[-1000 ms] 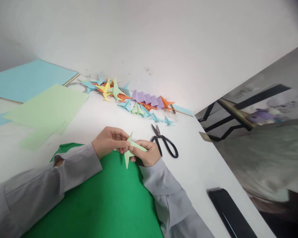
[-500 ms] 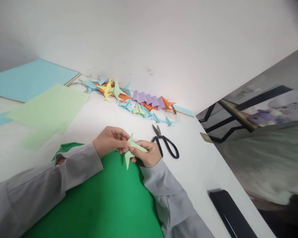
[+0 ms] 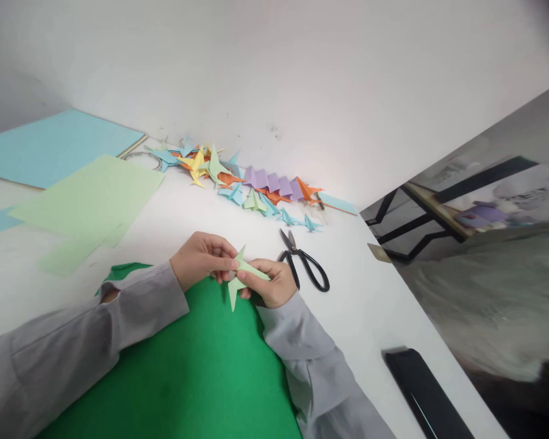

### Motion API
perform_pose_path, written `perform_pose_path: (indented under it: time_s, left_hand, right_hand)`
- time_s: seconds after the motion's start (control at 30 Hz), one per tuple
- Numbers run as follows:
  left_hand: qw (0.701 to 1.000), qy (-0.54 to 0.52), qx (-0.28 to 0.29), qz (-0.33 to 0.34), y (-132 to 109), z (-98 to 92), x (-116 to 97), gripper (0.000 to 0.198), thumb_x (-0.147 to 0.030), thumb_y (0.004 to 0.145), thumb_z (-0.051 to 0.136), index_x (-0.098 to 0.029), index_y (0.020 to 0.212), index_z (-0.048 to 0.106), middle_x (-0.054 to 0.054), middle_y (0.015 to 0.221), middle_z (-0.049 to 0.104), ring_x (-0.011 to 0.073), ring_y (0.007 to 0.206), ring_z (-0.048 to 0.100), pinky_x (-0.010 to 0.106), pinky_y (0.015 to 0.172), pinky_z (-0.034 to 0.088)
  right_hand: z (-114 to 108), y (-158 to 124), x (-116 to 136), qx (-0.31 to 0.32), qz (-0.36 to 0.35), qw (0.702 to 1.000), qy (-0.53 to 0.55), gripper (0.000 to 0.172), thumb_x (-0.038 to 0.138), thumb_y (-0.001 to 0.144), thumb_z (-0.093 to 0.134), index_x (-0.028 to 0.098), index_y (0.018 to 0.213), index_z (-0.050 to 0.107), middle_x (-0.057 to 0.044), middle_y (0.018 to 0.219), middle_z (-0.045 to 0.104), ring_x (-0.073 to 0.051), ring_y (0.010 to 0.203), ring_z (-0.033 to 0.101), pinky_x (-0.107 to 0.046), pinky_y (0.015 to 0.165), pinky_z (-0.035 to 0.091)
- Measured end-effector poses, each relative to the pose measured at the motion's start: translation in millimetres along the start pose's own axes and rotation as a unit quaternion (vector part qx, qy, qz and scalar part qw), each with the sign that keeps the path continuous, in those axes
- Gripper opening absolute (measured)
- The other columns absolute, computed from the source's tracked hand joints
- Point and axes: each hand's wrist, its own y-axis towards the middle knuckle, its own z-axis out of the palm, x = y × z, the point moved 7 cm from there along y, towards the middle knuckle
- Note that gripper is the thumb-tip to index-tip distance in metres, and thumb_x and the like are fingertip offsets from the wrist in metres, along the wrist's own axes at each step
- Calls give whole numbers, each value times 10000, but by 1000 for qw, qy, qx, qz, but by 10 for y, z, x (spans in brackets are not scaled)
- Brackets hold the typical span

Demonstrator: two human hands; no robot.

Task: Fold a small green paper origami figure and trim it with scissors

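A pale green folded paper figure (image 3: 234,286) with pointed ends is held between my two hands, above a green cloth (image 3: 201,366). My left hand (image 3: 205,259) pinches it near the middle with thumb and fingertips. From the other side my right hand (image 3: 272,281) grips its body, thumb on top, hiding part of it. Black-handled scissors (image 3: 305,259) lie on the white table just right of my right hand, blades pointing away and slightly parted.
Several colourful folded paper figures (image 3: 215,166) and a pleated purple paper strip (image 3: 274,183) line the wall. Left lie green paper sheets (image 3: 91,198) and a large blue sheet (image 3: 55,146). A black flat object (image 3: 423,390) rests near the right edge. Beyond it is blurred grey-green fabric (image 3: 494,292).
Almost nothing differs. The paper figure's lower point has shifted very slightly left, and both hands keep the same grip.
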Motion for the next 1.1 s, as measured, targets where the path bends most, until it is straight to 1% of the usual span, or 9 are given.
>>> perform_pose_path:
  time_s: [0.2, 0.3, 0.37, 0.43, 0.5, 0.57, 0.67, 0.87, 1.1]
  left_hand:
    - [1000, 9, -7, 10, -7, 5, -28, 193, -154, 492, 742, -97, 589, 586, -8, 401, 560, 85, 357, 489, 190, 362, 355]
    - [1000, 5, -11, 14, -6, 9, -33, 187, -153, 497, 736, -98, 589, 583, -12, 391, 553, 82, 350, 481, 189, 357, 351]
    - [1000, 4, -17, 18, -6, 5, -33, 190, -153, 496, 737, -100, 589, 580, -16, 383, 546, 81, 346, 475, 190, 356, 352]
    - [999, 8, -23, 23, -8, -2, -36, 188, -150, 495, 735, -101, 587, 579, -22, 376, 537, 79, 343, 472, 191, 356, 356]
    - [999, 13, -22, 24, -8, -1, -36, 178, -146, 499, 729, -101, 586, 580, -23, 373, 532, 81, 344, 473, 193, 356, 360]
    - [999, 13, -17, 26, -6, 3, -36, 166, -145, 506, 719, -99, 585, 580, -22, 370, 530, 83, 344, 475, 194, 353, 360]
    - [1000, 7, -12, 27, 3, 2, -32, 159, -141, 508, 708, -97, 587, 577, -21, 362, 529, 85, 343, 475, 191, 347, 356]
    - [1000, 12, -17, 9, 8, -5, -2, 128, -140, 532, 680, -95, 591, 576, -15, 362, 538, 87, 341, 478, 191, 351, 360]
    - [1000, 14, -2, 11, 1, 26, -19, 178, -158, 505, 717, -94, 585, 571, -20, 370, 538, 87, 355, 490, 191, 368, 366]
  right_hand:
    - [9, -13, -6, 7, -8, 1000, -16, 207, 337, 599, 699, 135, 591, 655, 14, 407, 581, -76, 329, 509, -164, 339, 396]
    - [5, 3, -26, 10, 0, 999, 30, 263, 392, 617, 681, 131, 597, 654, -3, 451, 617, -88, 350, 539, -173, 356, 425]
    - [-19, 20, -45, -5, 12, 997, 71, 305, 433, 641, 653, 132, 592, 646, -1, 435, 612, -98, 347, 542, -183, 353, 437]
    - [-38, 30, -53, -21, 18, 996, 88, 318, 448, 650, 640, 135, 591, 641, 5, 415, 600, -104, 337, 535, -190, 337, 432]
    - [-35, 26, -47, -27, 20, 997, 71, 287, 420, 624, 672, 137, 591, 642, 4, 436, 612, -100, 338, 536, -188, 335, 432]
    - [-17, 11, -26, -26, 13, 999, 31, 239, 360, 572, 723, 136, 586, 641, 5, 451, 619, -93, 347, 542, -175, 344, 429]
    - [11, -10, 2, -23, 4, 1000, -11, 209, 297, 531, 754, 134, 572, 632, 20, 414, 589, -81, 343, 531, -157, 343, 406]
    - [23, -7, -20, -9, 21, 1000, 5, 197, 297, 546, 738, 128, 589, 649, 22, 411, 587, -73, 343, 530, -145, 343, 399]
    - [11, -11, -23, -9, 26, 1000, 8, 158, 265, 543, 731, 127, 576, 661, 19, 417, 595, -67, 335, 530, -137, 342, 412]
